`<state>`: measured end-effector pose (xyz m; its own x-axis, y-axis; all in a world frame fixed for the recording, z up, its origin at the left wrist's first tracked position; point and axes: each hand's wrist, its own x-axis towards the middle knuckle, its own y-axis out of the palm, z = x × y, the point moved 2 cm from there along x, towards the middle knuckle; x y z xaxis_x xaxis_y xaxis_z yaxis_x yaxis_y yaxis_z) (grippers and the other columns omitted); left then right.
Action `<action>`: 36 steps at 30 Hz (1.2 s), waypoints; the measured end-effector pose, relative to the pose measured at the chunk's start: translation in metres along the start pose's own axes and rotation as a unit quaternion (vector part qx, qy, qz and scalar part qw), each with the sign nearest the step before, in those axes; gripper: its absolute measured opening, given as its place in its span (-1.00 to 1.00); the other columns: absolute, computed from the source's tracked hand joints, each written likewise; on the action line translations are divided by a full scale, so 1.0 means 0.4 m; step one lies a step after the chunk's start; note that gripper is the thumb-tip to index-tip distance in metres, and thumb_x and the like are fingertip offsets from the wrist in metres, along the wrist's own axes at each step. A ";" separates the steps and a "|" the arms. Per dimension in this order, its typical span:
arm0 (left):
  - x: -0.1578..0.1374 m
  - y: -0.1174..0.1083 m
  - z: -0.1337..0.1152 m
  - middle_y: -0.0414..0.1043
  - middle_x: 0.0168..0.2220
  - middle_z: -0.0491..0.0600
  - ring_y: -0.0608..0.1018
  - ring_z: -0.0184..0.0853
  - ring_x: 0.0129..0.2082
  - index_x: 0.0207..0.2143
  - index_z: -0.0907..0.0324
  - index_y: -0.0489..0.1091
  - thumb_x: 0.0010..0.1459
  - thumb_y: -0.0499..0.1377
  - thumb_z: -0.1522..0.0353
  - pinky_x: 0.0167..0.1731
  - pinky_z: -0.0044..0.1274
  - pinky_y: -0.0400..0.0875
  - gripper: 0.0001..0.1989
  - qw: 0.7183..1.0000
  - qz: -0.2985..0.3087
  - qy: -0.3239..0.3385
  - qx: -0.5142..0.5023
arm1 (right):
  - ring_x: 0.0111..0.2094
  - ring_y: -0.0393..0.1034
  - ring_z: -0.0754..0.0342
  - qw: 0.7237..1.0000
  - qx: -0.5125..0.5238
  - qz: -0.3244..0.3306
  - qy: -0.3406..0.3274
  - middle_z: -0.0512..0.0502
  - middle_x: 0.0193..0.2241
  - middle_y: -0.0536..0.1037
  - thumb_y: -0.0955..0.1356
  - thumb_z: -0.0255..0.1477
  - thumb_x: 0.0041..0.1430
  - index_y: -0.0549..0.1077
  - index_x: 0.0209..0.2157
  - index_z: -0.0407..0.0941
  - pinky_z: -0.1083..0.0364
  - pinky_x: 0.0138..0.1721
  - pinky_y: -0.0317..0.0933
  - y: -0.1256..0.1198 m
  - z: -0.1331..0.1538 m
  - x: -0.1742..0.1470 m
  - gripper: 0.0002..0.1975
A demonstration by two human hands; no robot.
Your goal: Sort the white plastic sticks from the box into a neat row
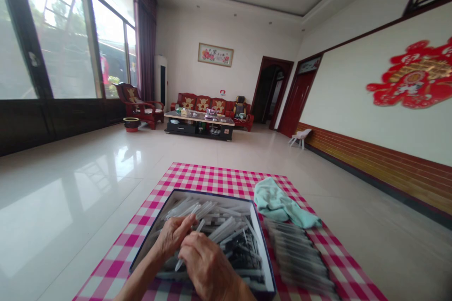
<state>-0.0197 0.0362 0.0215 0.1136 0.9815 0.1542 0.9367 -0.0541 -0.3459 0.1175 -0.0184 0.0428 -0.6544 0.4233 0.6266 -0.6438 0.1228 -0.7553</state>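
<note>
Both hands are close together over a shallow dark-blue box [264, 249] with a white inner wall. My right hand [206, 258] is closed round a slim translucent pen [179, 263], whose pointed end sticks out below the fingers. My left hand [173, 235] sits right beside it with the fingers curled in. What its fingertips hold is hidden. Inside the box lie many loose translucent pen barrels [222, 229], with dark slender parts [243, 247] among them at the right. To the right of the box, a row of pens [298, 256] lies side by side, blurred.
A pink-and-white checked cloth [219, 174] covers the table. A mint-green cloth [278, 202] lies crumpled behind the row of pens. Farther off on the tiled floor stand a low table [197, 120], a red wooden sofa [243, 122], an armchair [141, 108] and a small stool [301, 137].
</note>
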 end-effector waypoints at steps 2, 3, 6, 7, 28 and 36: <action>0.002 -0.003 -0.004 0.11 -0.70 -0.17 0.25 -0.40 -0.63 -0.59 0.17 0.38 0.12 0.00 -0.02 -0.57 -0.56 0.15 -0.50 1.000 0.018 -0.016 -0.020 | -0.16 0.35 0.06 1.000 -0.015 0.016 -0.010 -0.11 -0.27 0.48 0.15 -0.60 0.24 0.36 -0.26 -0.10 0.08 0.00 0.28 0.020 0.009 0.008 -0.79; 0.002 -0.004 -0.008 0.08 -0.71 -0.17 0.23 -0.41 -0.64 -0.63 0.17 0.35 0.12 0.01 -0.02 -0.58 -0.56 0.13 -0.50 0.999 0.033 -0.020 -0.025 | -0.16 0.35 0.06 0.999 -0.023 0.023 -0.012 -0.10 -0.28 0.48 0.15 -0.58 0.25 0.36 -0.27 -0.10 0.08 -0.01 0.28 0.027 0.010 0.010 -0.79; -0.005 -0.006 -0.020 0.04 -0.72 -0.19 0.22 -0.43 -0.65 -0.69 0.16 0.31 0.08 0.10 0.03 -0.60 -0.57 0.13 -0.53 0.996 0.075 -0.029 -0.045 | -0.20 0.34 0.05 0.998 -0.044 0.035 -0.020 -0.09 -0.31 0.48 0.15 -0.55 0.26 0.36 -0.29 -0.10 0.09 -0.05 0.29 0.041 0.009 0.010 -0.81; -0.009 -0.006 -0.022 0.11 -0.71 -0.18 0.26 -0.41 -0.64 -0.65 0.16 0.36 0.05 0.14 0.05 -0.58 -0.56 0.18 -0.59 0.994 0.084 -0.036 -0.056 | -0.21 0.34 0.05 0.998 -0.048 0.038 -0.023 -0.09 -0.32 0.47 0.16 -0.54 0.26 0.36 -0.30 -0.10 0.09 -0.06 0.29 0.045 0.009 0.008 -0.81; -0.001 0.000 -0.006 0.26 -0.59 -0.19 0.17 -0.53 -0.63 -0.39 0.27 0.43 -0.06 0.26 0.07 -0.61 -0.63 -0.03 -0.59 0.967 0.114 -0.098 -0.207 | -0.20 0.50 -0.22 0.824 -0.274 0.219 0.445 -0.43 -0.29 0.58 0.31 -0.50 0.13 0.56 -0.30 -0.29 0.00 -0.24 0.29 -0.166 -0.246 -0.112 -0.79; -0.008 -0.002 -0.013 0.26 -0.64 -0.19 0.20 -0.53 -0.66 -0.53 0.24 0.36 -0.03 0.24 0.09 -0.64 -0.63 0.00 -0.63 0.966 0.117 -0.097 -0.209 | -0.26 0.52 -0.17 0.827 -0.255 0.167 0.473 -0.38 -0.37 0.61 0.33 -0.51 0.05 0.57 -0.40 -0.24 0.07 -0.35 0.24 -0.180 -0.261 -0.101 -0.84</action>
<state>-0.0189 0.0322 0.0262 0.3127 0.9470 -0.0741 0.9493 -0.3088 0.0593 0.2318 0.0494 0.0517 -0.0038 0.9930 0.1180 -0.0801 0.1173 -0.9899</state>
